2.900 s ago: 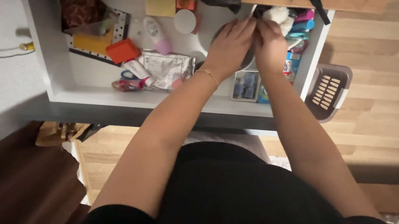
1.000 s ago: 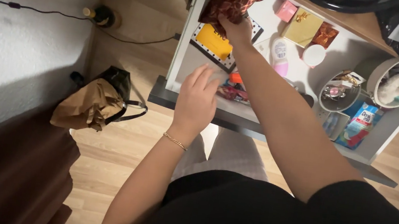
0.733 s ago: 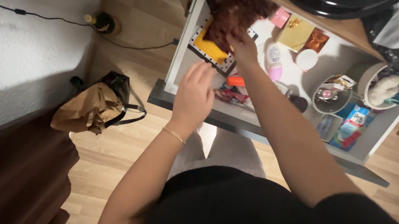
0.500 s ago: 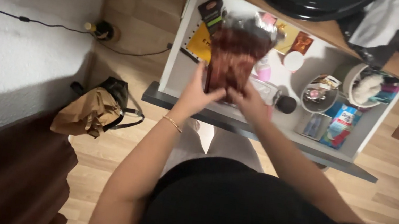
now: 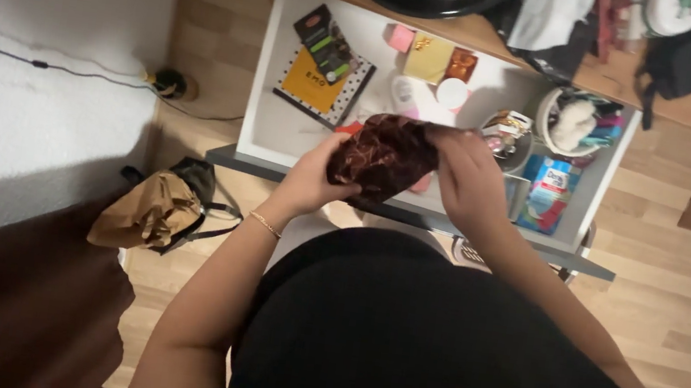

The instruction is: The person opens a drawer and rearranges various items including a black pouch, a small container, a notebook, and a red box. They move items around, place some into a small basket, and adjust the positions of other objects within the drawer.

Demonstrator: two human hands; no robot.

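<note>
Both hands closed on dark red patterned pouch (image 5: pixel 382 156), left hand (image 5: pixel 309 182) gripping its near-left end, right hand (image 5: pixel 472 180) its right end, pouch held above front edge of open white drawer (image 5: pixel 276 126), spotted-edged box (image 5: pixel 318 82) lying further back
</note>
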